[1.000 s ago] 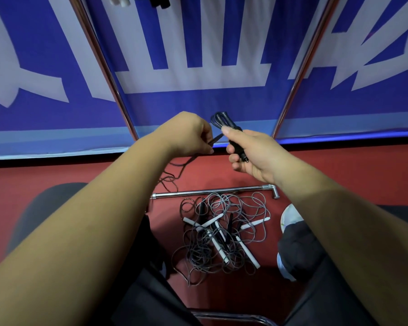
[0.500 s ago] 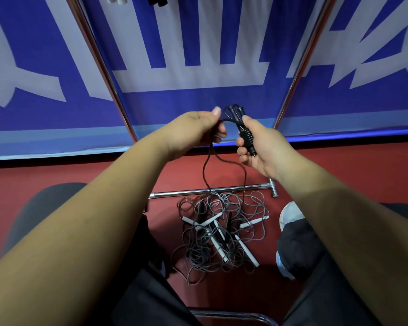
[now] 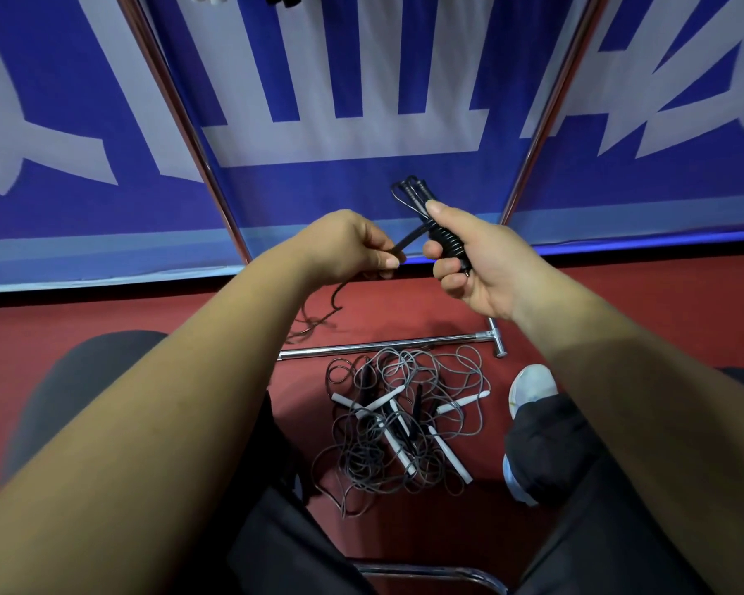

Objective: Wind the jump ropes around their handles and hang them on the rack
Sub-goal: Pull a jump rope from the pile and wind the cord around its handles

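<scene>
While my right hand (image 3: 486, 264) clenches the black handles (image 3: 417, 195), tips poking out above the thumb and coils wound round their middle, my left hand (image 3: 344, 246) pinches the black cord (image 3: 406, 242) and holds it taut, just beside the right fist. Loose cord trails from under the left hand down to the red floor (image 3: 662, 294). Both hands are up in front of the blue banner (image 3: 361, 186), between the rack's chrome uprights (image 3: 177, 109). On the floor lies the rack's base bar (image 3: 383, 345), and on its near side, between my knees, a tangled pile of grey ropes (image 3: 398, 450) with white handles, a pale shoe (image 3: 531, 388) near it.
</scene>
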{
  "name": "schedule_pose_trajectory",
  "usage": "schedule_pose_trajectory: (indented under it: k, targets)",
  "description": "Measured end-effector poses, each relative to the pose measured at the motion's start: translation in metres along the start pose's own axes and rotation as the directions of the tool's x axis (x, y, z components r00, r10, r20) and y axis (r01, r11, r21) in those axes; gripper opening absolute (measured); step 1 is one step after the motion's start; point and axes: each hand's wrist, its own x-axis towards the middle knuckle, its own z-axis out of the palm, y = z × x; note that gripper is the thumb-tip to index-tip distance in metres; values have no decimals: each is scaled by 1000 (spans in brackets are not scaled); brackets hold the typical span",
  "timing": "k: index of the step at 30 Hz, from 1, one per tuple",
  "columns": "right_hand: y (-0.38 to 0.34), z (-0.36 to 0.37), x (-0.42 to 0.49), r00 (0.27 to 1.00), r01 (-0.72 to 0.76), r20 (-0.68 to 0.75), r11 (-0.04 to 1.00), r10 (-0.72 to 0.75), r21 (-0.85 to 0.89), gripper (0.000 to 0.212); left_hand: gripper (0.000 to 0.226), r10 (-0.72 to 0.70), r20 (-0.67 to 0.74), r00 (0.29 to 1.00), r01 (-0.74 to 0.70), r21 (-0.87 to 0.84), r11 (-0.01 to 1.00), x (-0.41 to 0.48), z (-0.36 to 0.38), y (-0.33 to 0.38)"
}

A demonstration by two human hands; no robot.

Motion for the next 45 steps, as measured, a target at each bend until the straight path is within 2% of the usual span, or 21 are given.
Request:
schedule_pose_trajectory:
  k: [2,4,6,8,11,13,14,17,22,25,28,33,37,42,45]
  targets:
    - [1,2,-2,999,3,48,1000,-2,-19,27,18,-7,-19,1000,9,78,997,1,0,1]
    - [0,3,-3,998,19,65,999,-16,-41,23,22,-34,-15,999,35,42,999,0,-1,2]
    - [-1,3,-5,997,51,69,995,-45,-84,17,17,-64,29,998,68,-181,981,-2,-2,4]
    - [-4,3,-7,994,96,75,984,-85,-150,16,16,-54,31,998,61,-401,914,-4,-6,4]
    - [-5,2,-9,988,150,88,949,-130,-276,18,38,-53,40,998,66,-589,805,-4,-21,2]
    - [-2,2,-9,985,165,114,918,-132,-361,19,38,-35,89,995,84,-640,764,-7,-28,6]
    - [0,3,-9,984,166,132,904,-123,-395,21,40,-35,83,996,78,-601,796,-8,-30,7]
    - [8,8,-10,979,158,186,874,-79,-460,20,57,-44,-6,999,40,-334,942,-13,-27,13]
    - [12,10,-11,966,170,258,830,-33,-532,18,47,50,-113,992,-68,-169,983,-8,-21,11]
    - [6,5,-13,947,148,317,814,46,-562,20,49,66,-133,989,-85,-148,985,-6,-16,12]
    - [2,0,-13,930,45,334,853,155,-520,26,48,70,-175,982,-94,-133,987,-5,-5,14]
    - [8,3,-13,934,-92,312,961,173,-259,27,52,18,-300,954,-81,-200,976,-3,1,18]
    - [16,6,-17,906,-189,376,980,197,-57,27,55,10,-335,942,-128,-333,934,-3,1,23]
    - [22,10,-13,937,-117,315,986,148,-117,29,54,2,-358,934,-114,-293,949,-2,2,24]
    - [21,11,-11,946,-152,268,979,184,-134,27,52,-19,-372,928,-85,-261,962,2,5,20]
